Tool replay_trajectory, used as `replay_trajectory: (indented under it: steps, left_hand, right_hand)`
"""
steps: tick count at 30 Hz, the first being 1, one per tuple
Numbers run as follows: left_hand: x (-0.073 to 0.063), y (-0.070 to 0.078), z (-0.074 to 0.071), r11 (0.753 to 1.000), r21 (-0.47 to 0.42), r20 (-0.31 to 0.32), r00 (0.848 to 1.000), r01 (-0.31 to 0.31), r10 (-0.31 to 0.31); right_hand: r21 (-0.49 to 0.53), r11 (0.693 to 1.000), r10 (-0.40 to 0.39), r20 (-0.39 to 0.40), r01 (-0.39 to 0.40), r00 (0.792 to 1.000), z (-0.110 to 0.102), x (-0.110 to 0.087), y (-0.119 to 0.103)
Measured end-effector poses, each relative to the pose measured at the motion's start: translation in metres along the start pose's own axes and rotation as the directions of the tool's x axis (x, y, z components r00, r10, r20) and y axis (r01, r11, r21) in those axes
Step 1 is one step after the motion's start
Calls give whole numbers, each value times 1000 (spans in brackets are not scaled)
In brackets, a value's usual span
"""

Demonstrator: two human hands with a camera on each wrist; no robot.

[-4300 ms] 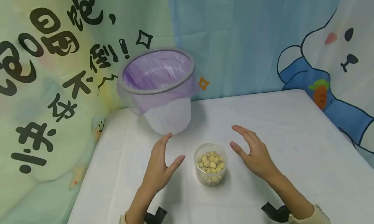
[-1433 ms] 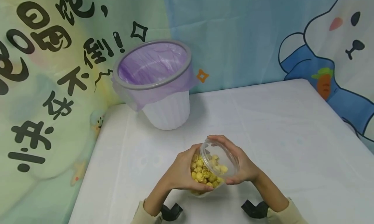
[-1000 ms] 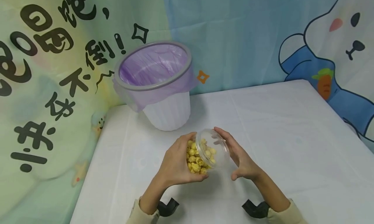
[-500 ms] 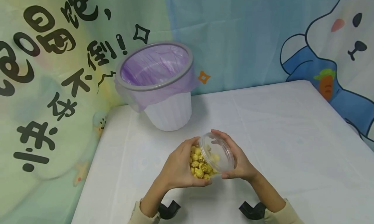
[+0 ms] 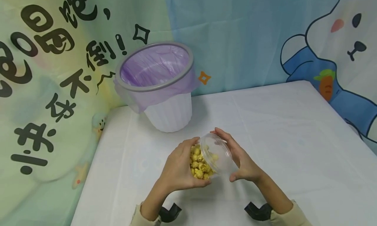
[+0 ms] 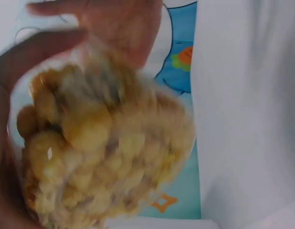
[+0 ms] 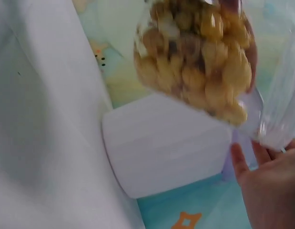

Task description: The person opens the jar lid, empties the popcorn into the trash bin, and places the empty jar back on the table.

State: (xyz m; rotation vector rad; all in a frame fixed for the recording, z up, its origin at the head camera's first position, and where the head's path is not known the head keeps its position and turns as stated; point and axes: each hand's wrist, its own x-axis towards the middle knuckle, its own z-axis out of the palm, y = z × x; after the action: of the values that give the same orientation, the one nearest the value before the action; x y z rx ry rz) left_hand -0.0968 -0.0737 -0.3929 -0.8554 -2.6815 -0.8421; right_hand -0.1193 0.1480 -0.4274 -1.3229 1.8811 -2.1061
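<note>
In the head view, my left hand grips a clear plastic jar of yellow popcorn, fingers and thumb curled round its side. The jar is held above the table, tilted so that its clear round lid faces right. Beside the lid, my right hand has its fingers at the far rim, while its thumb stands apart from the near side. Popcorn looks blurred in the left wrist view. From the right wrist, my right hand shows below the lid, its fingers rather straight.
A white wastebasket with a grey rim and a purple bag liner stands at the back left. White cloth covers the table. A printed curtain hangs behind and at the left.
Earlier the jar stood on the table with both hands apart. It is now lifted and tilted in my left hand. My right thumb has moved off the lid since half a second ago.
</note>
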Motion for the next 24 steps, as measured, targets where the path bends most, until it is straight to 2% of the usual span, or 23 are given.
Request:
replay_trajectory:
  steps: [4, 9, 13, 19, 24]
  left_hand:
    - [0, 0, 7, 991, 132, -64, 998, -17, 26]
    - [-2, 0, 12, 987, 158, -101, 994, -35, 52]
    - [-3, 0, 9, 994, 105, -63, 997, -28, 35]
    - [-3, 1, 5, 1000, 21, 33, 999, -14, 13]
    - [-2, 1, 4, 1000, 16, 40, 999, -14, 13]
  right_hand:
    - [-69, 997, 19, -81, -24, 997, 6, -1, 6]
    - [-129, 987, 80, -124, -96, 989, 10, -1, 8]
    - [-142, 986, 75, -93, -88, 993, 9, -1, 7]
    - [-115, 993, -16, -11, 15, 1000, 3, 0, 2]
    - [-72, 997, -20, 52, 24, 998, -1, 1, -3]
